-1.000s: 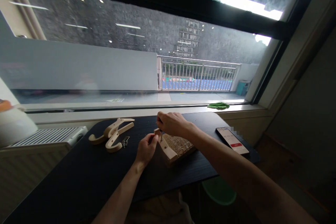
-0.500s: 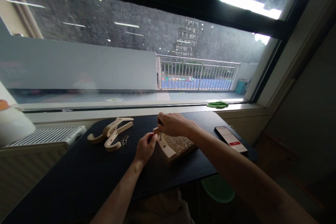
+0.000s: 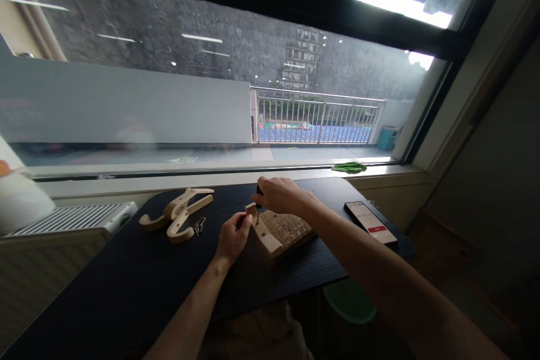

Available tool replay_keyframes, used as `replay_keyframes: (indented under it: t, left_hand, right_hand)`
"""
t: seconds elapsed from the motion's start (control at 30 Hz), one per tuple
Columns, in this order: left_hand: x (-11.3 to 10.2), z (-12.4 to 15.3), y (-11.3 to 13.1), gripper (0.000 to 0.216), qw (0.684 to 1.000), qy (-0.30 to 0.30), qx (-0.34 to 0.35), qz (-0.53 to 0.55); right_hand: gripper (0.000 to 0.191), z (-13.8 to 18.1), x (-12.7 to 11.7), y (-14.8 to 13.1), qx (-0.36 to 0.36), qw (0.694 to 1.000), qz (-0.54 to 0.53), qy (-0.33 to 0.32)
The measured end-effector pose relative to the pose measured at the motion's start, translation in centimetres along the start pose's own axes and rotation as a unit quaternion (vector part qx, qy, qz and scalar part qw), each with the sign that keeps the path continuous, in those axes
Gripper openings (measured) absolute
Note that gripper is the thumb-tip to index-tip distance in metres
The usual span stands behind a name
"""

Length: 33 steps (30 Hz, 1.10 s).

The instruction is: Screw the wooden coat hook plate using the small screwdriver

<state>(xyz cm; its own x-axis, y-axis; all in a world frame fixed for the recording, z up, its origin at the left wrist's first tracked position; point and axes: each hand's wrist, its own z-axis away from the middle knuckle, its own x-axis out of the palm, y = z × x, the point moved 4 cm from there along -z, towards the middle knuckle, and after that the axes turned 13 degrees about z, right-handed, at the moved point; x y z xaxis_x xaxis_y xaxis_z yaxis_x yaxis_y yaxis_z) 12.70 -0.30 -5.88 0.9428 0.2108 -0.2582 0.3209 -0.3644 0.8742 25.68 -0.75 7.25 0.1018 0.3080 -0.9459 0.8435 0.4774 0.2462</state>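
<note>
My right hand (image 3: pixel 280 196) is closed around the dark handle of a screwdriver (image 3: pixel 258 211), whose thin shaft points down at a hole in a pale wooden piece (image 3: pixel 270 243). That piece lies along the left edge of a woven seat panel (image 3: pixel 291 230) on the dark table. My left hand (image 3: pixel 234 236) pinches the far end of the wooden piece between thumb and fingers, close to the screwdriver tip. Whether a screw sits under the tip is too small to tell.
Curved wooden parts (image 3: pixel 181 216) lie on the table (image 3: pixel 126 287) to the left, with several screws (image 3: pixel 199 226) beside them. A phone (image 3: pixel 371 222) rests at the right. A green cloth (image 3: pixel 349 167) is on the windowsill; a green stool (image 3: pixel 351 301) stands below the table edge.
My right hand has turned and risen slightly, so more of the screwdriver's handle and shaft shows. My left hand and the wooden piece stay where they were.
</note>
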Motion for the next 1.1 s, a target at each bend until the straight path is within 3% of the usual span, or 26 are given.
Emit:
replay_keyframes:
  t: [0.2,0.43,0.77,1.1]
  left_hand:
    - [0.04,0.00,-0.13,0.030,1.000,-0.003,0.002,0.001]
    - [-0.03,0.00,0.07,0.029,1.000,0.003,0.003,0.000]
    - [-0.02,0.10,0.19,0.030,1.000,0.002,0.000,0.004]
    - [0.01,0.09,0.16,0.030,1.000,0.006,0.002,0.003]
  right_hand:
    - [0.037,-0.20,-0.25,-0.33,0.004,1.000,0.019,-0.002]
    - [0.025,0.17,-0.59,-0.35,-0.048,0.999,0.003,0.006]
    - [0.025,0.18,-0.93,-0.46,-0.084,0.996,0.001,-0.018]
    - [0.032,-0.18,-0.91,-0.31,-0.018,1.000,0.017,-0.018]
